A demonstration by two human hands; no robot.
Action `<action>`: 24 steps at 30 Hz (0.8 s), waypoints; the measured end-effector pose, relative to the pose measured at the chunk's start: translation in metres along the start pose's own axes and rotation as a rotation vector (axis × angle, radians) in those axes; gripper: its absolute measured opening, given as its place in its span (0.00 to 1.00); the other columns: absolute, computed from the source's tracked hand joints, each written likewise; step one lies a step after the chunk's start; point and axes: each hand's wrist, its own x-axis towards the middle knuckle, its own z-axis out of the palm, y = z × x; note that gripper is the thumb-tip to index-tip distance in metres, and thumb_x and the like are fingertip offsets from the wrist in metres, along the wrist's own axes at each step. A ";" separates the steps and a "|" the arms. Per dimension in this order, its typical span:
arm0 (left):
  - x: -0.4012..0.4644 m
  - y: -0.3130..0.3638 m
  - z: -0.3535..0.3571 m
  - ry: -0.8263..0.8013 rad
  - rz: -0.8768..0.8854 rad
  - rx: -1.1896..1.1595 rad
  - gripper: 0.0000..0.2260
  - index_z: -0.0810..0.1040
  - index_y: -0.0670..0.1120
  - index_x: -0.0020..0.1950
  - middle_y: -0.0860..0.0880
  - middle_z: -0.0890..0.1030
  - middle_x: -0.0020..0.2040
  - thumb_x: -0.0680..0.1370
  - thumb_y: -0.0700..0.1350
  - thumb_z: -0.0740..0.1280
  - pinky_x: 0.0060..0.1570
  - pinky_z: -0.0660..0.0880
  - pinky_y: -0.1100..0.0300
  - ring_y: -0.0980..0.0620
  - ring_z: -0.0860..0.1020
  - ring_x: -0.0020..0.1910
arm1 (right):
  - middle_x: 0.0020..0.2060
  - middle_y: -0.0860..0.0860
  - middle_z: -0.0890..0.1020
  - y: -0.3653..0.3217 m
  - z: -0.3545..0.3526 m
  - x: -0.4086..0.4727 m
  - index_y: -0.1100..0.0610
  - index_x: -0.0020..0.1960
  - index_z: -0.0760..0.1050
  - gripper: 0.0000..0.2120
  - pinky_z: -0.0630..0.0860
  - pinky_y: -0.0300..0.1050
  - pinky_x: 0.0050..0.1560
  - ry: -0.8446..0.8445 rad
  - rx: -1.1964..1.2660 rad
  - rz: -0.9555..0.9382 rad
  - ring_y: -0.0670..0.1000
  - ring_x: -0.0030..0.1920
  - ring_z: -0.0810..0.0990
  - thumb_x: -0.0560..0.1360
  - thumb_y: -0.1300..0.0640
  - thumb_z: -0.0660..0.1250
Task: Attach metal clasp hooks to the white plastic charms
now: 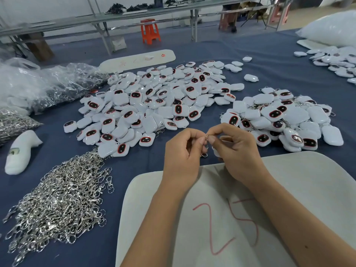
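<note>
Both hands meet above the near edge of the surface (269, 60): the left hand (183, 151) pinches a metal clasp hook (205, 146) between thumb and curled fingers, and the right hand (237, 149) pinches the top of the same hook while its curled fingers hold a white plastic charm (216, 151), mostly hidden behind them. The surface is covered in dark blue cloth, and behind it the room shows long metal-framed benches (134, 18), an orange plastic stool (150, 30) and a large white bag (331, 27) at the far right. A pale foam board (289, 189) marked with red figures lies under the forearms. A wide pile of charms (154, 101), white with dark red-rimmed faces, spreads just beyond the hands at centre. A second pile of charms with hooks (285, 116) sits close to the right hand. A heap of loose hooks (61, 199) lies to the left of the left hand, near the edge. Clear plastic bags of hooks (63, 85) rest at far left, with a white foam piece (21, 151) beside them.
</note>
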 end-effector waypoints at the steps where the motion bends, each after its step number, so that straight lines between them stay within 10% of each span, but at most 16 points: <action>1: -0.001 0.001 0.004 0.029 0.009 0.003 0.09 0.81 0.48 0.45 0.54 0.81 0.35 0.81 0.36 0.65 0.39 0.75 0.65 0.57 0.79 0.35 | 0.32 0.45 0.79 0.000 0.000 0.000 0.60 0.46 0.81 0.07 0.65 0.36 0.32 0.007 0.059 0.037 0.48 0.29 0.68 0.81 0.68 0.68; 6: -0.001 0.004 0.011 0.110 0.086 0.085 0.07 0.80 0.46 0.46 0.56 0.80 0.36 0.81 0.38 0.66 0.38 0.72 0.68 0.54 0.78 0.36 | 0.33 0.56 0.76 -0.002 0.003 -0.002 0.55 0.44 0.80 0.11 0.57 0.49 0.31 0.033 0.226 0.117 0.54 0.31 0.63 0.82 0.67 0.67; 18: -0.004 0.008 0.027 0.244 0.127 0.115 0.04 0.79 0.43 0.49 0.49 0.80 0.42 0.82 0.39 0.65 0.41 0.75 0.57 0.51 0.77 0.40 | 0.37 0.52 0.79 -0.002 0.008 -0.002 0.53 0.45 0.82 0.08 0.71 0.39 0.37 0.086 0.473 0.227 0.49 0.34 0.72 0.80 0.63 0.69; 24: -0.001 0.002 0.011 0.145 0.092 0.268 0.06 0.78 0.43 0.46 0.49 0.80 0.43 0.81 0.35 0.65 0.41 0.72 0.59 0.53 0.76 0.41 | 0.38 0.43 0.84 -0.005 0.008 -0.003 0.53 0.47 0.84 0.07 0.75 0.35 0.41 0.102 -0.070 0.045 0.42 0.35 0.78 0.78 0.65 0.73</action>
